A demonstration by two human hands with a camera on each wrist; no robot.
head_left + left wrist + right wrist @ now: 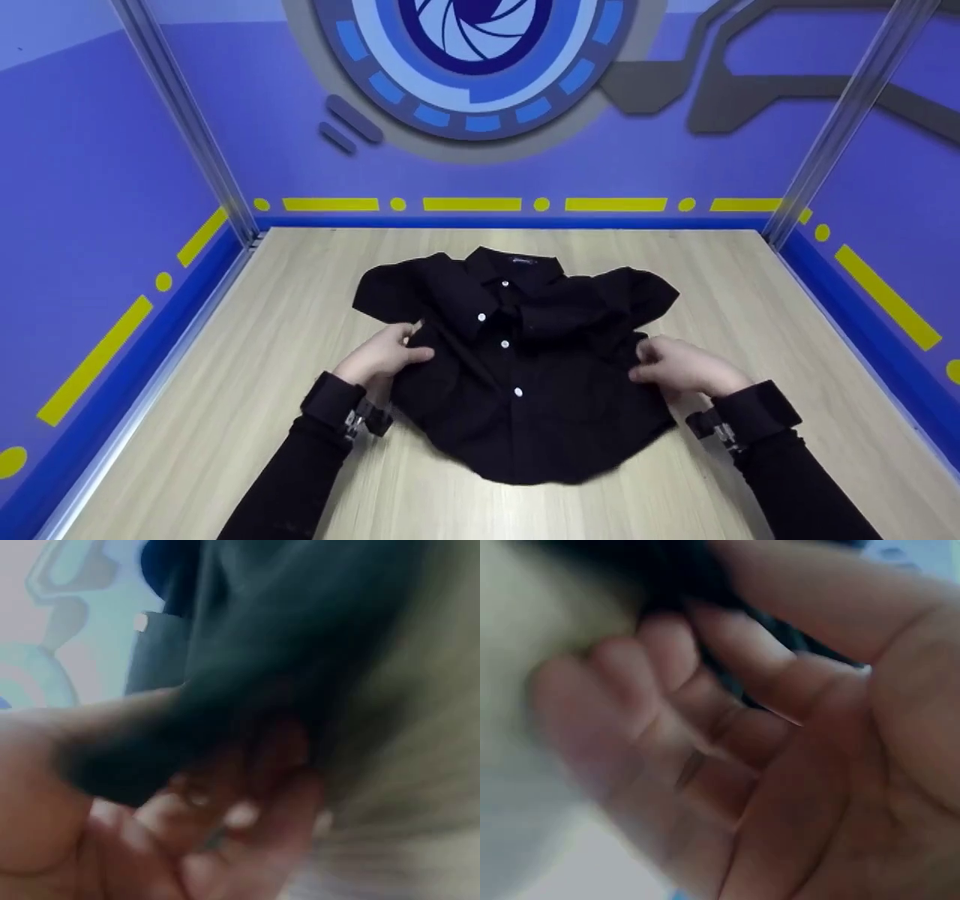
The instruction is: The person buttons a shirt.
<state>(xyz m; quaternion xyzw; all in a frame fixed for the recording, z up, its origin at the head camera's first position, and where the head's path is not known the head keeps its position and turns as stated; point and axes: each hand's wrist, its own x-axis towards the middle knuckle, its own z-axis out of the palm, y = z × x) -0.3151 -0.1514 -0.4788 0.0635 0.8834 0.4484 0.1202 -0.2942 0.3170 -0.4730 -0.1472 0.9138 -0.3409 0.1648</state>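
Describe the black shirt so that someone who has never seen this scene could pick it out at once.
Start at the light wooden table framed by blue walls with yellow dashes. In its middle lies the black shirt, collar toward the far wall, gripped by the left hand and the right hand at its sides. It is the only garment there, short-sleeved, with a row of white buttons down the front.

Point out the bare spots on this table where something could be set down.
Bare wood lies between the black shirt and the left wall, between it and the right wall, and behind the collar. The table is crowded at its middle, where the left hand and right hand pinch the shirt's sides.
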